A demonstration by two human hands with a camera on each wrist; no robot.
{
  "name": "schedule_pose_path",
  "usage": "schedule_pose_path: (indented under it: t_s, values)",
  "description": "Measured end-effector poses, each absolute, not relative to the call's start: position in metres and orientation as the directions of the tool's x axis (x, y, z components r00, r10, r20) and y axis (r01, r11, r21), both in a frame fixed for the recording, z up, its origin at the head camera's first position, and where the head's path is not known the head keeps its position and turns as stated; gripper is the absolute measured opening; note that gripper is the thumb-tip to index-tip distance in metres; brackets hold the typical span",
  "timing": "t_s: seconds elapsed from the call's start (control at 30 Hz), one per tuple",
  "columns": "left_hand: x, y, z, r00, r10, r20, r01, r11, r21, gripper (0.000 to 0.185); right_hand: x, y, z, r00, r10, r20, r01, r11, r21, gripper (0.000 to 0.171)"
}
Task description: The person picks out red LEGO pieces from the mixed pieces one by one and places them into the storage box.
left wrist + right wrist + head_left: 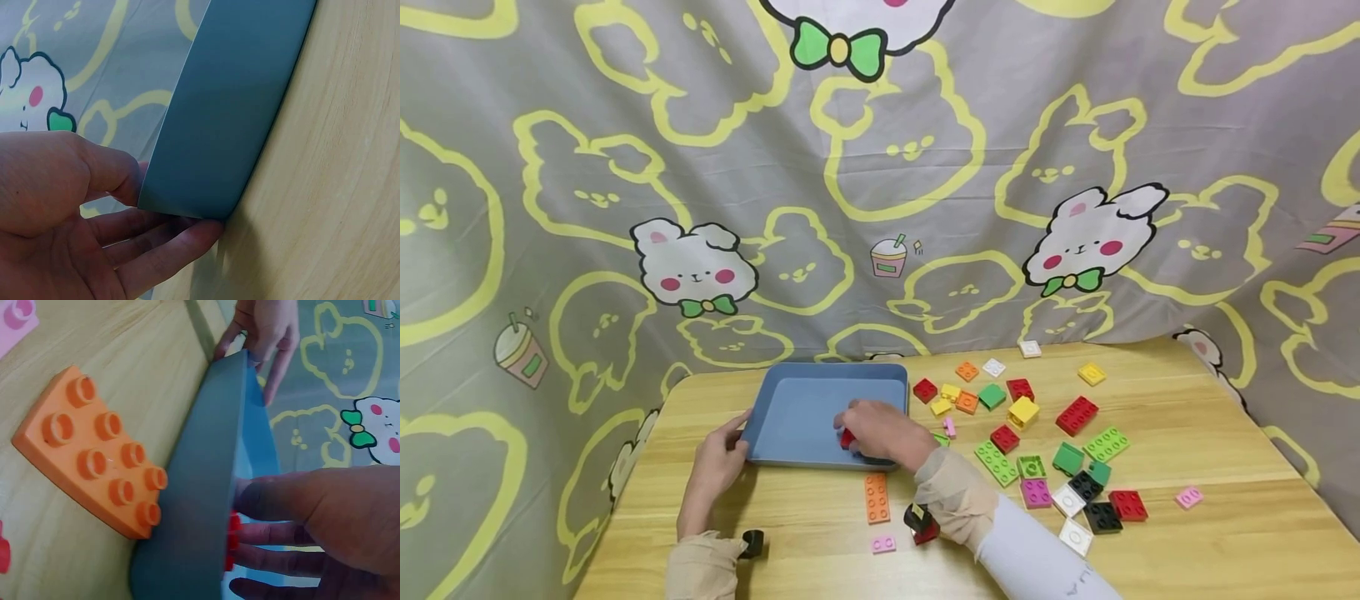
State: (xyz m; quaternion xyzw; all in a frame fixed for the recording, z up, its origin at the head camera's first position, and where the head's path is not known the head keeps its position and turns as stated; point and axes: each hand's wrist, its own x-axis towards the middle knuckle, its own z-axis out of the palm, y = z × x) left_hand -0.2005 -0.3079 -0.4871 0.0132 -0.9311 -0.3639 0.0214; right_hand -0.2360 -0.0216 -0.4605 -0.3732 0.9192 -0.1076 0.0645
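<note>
My right hand (883,433) is inside the blue tray (797,400), fingers curled around a red brick (847,439) near the tray's front wall; the right wrist view shows red studs (232,540) just behind that wall. My left hand (718,462) grips the tray's left front corner, thumb on top of the rim, fingers under the edge (169,244), steadying it on the wooden table (1225,533). An orange eight-stud brick (876,497) lies touching the tray's outer wall. Loose bricks lie scattered to the right, a pink one (883,544) near my sleeve. To do this well, I judge: keep the left hand firm so the tray doesn't slide, lower the red brick flat onto the floor, then let the fingers go straight up without dragging it.
</note>
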Motion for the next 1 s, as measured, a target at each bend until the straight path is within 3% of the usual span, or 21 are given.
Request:
schedule_pose_path:
  t_s: [0.37,0.63,1.0]
  values:
    - [-0.2,-0.307,-0.487,-0.998,-0.044,0.041,-0.004,0.734,0.679,0.053,-0.23,-0.003,-0.433,-0.714,-0.699,0.036,-0.692,0.696,-0.191,0.03]
    - [-0.199,-0.308,-0.488,-0.998,-0.046,0.039,-0.007,0.733,0.68,0.053,-0.214,0.012,-0.417,-0.743,-0.665,0.073,-0.655,0.701,-0.282,0.041]
    - [-0.201,-0.309,-0.49,-0.997,-0.051,0.049,-0.003,0.718,0.696,0.053,-0.191,0.034,-0.41,-0.763,-0.634,0.127,-0.629,0.683,-0.371,0.04]
